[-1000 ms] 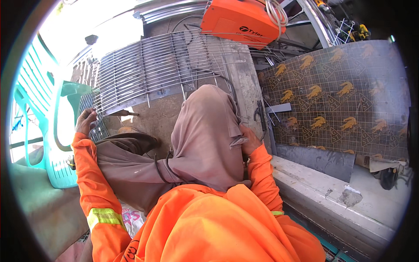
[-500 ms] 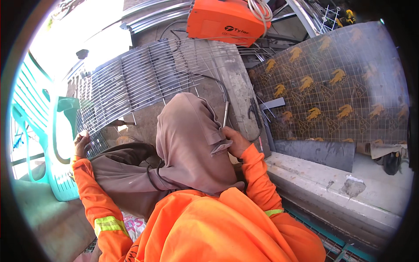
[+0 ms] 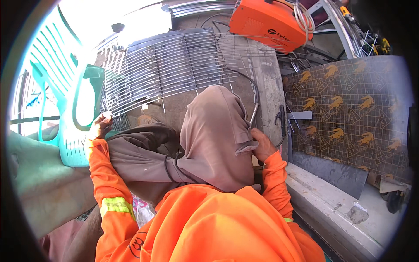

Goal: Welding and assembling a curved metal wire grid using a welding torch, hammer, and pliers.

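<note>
A grille of thin parallel metal rods (image 3: 174, 65) lies ahead of my bent knee. My left hand (image 3: 101, 125) is closed at its near left corner, fingertips pinching the rod ends beside the green plastic chair (image 3: 78, 148). My right hand (image 3: 263, 145) is closed low beside the right side of my knee. From it rises a slim grey metal rod (image 3: 254, 113), which meets a black cable (image 3: 244, 75) at its upper end. My trouser leg partly hides the right fingers and the rod's lower part.
An orange welding machine (image 3: 270, 26) with a coiled pale cable stands at the back. A dark printed board (image 3: 345, 109) leans at the right, above a concrete ledge (image 3: 323, 201). A black clamp-like tool (image 3: 279, 118) lies on the floor right of my knee.
My view has swung left, so the grille, chair and machine appear farther right in the picture. Both hands keep their holds, with little visible movement against the things around them.
</note>
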A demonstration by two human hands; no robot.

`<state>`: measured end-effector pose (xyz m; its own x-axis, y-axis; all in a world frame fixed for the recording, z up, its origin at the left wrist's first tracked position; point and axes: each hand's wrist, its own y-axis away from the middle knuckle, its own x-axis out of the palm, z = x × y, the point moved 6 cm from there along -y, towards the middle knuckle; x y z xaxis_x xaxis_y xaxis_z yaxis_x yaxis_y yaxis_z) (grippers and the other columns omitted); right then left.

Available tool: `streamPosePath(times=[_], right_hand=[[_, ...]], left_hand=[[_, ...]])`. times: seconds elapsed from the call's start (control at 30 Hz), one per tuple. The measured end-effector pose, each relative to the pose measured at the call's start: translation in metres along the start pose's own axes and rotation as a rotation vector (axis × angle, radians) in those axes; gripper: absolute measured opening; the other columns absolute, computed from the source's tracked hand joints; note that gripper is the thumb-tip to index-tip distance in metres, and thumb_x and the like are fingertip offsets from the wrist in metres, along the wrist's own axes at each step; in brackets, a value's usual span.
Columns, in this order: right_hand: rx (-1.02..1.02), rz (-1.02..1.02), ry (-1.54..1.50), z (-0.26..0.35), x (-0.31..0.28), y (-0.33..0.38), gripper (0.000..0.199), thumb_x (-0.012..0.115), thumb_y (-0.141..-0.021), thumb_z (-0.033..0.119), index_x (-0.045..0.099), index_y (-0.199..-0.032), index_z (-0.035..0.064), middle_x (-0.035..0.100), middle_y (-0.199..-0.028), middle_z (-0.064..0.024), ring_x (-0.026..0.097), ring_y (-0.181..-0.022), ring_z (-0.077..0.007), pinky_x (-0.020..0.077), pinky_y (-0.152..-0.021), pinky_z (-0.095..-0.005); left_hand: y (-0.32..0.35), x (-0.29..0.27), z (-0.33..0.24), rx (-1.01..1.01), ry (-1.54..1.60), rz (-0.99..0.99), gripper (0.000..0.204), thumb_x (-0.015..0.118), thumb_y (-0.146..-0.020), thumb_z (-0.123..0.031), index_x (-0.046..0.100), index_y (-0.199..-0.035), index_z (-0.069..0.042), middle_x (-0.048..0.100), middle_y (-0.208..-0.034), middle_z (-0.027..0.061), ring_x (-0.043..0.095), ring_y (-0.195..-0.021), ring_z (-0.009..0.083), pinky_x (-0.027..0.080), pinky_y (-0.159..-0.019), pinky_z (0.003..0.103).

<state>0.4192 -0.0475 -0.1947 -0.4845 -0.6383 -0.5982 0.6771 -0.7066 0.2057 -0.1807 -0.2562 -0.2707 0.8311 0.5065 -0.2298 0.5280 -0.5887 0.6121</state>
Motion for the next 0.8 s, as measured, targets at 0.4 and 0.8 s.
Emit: streamPosePath(times=[0.4,0.8], right_hand=[[0.016,0.022,-0.091,-0.005,0.010,0.012,0.036,0.072,-0.075,0.001,0.062,-0.110,-0.0049,0.061,-0.113,-0.0145,0.065,-0.097,-0.0326,0.0501,-0.081,-0.0334],[0.079,0.119,-0.222,-0.012,0.020,0.011,0.033,0.051,-0.093,0.009,0.058,-0.124,0.0049,0.067,-0.114,-0.0147,0.066,-0.101,-0.0250,0.0512,-0.087,-0.0339]], left_hand=[[0.025,-0.003,-0.004,0.082,0.124,0.050,0.028,0.070,-0.089,-0.028,0.061,-0.114,-0.019,0.059,-0.103,-0.0076,0.054,-0.094,0.0088,0.040,-0.084,0.031],[0.032,-0.027,0.002,0.199,0.258,-0.030,0.040,0.067,-0.091,-0.029,0.056,-0.127,-0.016,0.059,-0.119,-0.0026,0.052,-0.107,0.0134,0.035,-0.094,0.036]])
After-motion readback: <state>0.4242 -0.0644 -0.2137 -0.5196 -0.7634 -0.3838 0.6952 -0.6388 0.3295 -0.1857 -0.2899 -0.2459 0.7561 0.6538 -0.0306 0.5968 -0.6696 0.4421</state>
